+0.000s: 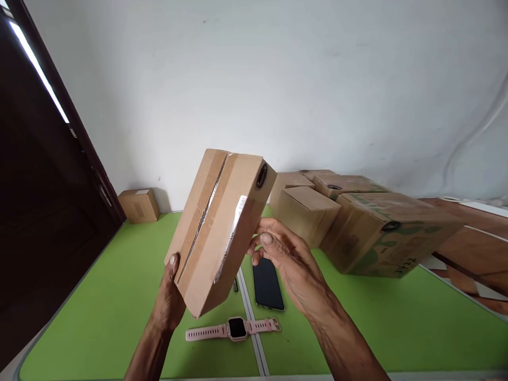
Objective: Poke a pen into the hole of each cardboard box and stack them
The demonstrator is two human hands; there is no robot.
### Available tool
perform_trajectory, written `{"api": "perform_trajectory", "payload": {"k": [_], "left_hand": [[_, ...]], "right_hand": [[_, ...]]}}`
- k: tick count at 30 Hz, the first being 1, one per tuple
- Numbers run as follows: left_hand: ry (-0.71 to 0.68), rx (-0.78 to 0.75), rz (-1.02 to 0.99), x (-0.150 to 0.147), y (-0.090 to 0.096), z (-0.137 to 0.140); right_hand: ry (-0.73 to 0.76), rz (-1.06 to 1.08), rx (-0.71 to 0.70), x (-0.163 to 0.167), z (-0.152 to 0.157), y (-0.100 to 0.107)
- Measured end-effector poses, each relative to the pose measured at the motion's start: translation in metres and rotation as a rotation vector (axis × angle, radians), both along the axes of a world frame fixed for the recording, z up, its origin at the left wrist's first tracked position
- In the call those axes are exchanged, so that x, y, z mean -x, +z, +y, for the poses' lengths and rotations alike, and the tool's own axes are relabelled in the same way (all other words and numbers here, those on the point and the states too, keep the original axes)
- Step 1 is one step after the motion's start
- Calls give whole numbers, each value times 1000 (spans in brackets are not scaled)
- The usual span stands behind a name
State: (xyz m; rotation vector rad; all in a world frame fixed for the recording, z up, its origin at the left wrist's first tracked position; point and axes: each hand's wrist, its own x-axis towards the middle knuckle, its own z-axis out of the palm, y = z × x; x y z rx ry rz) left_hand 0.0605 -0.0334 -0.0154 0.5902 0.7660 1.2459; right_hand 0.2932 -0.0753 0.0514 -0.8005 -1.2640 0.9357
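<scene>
A taped cardboard box (206, 222) is held up, tilted, above the green table. It has a dark oval hole at its upper right end and a white label along one edge. My left hand (169, 296) grips its lower left corner, the thumb lying on the taped face. Beside the box's right side, my right hand (293, 264) has loosely curled fingers with gaps between them; whether the fingertips touch the cardboard I cannot tell. Below the hands lie a pink-strapped smartwatch (237, 328) and a dark smartphone (268, 283).
Several cardboard boxes (381, 233) stand together at the right rear of the green table (95, 296). A small carton (138, 206) sits at the back left by the wall. A dark door (43, 159) is on the left. A small black object (235, 284) lies partly behind the held box.
</scene>
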Motion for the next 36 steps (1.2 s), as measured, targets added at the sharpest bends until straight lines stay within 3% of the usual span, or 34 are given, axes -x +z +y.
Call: {"api": "perform_trajectory", "payload": {"k": [8, 11, 14, 19, 22, 24, 28, 32, 36], "left_hand": [[19, 125, -50, 7, -29, -5], [-13, 118, -46, 4, -30, -8], [-17, 74, -16, -3, -16, -8], [84, -143, -96, -18, 27, 3], [11, -213, -107, -18, 46, 8], [-25, -205, -107, -15, 52, 9], [-133, -55, -214, -11, 55, 7], [-401, 129, -396, -17, 51, -1], [-641, 96, -565, -28, 38, -17]], "right_hand": [[70, 61, 41, 7, -1, -8], [93, 45, 53, 10, -4, -9], [12, 1, 68, 14, -6, -9], [-332, -175, 22, 16, -2, -7], [-500, -258, -69, 7, 4, -2], [-532, -228, -64, 0, 6, 2], [-447, -207, -15, -2, 8, 5], [-401, -195, -50, 8, 12, 4], [-357, -109, -45, 9, 16, -1]]}}
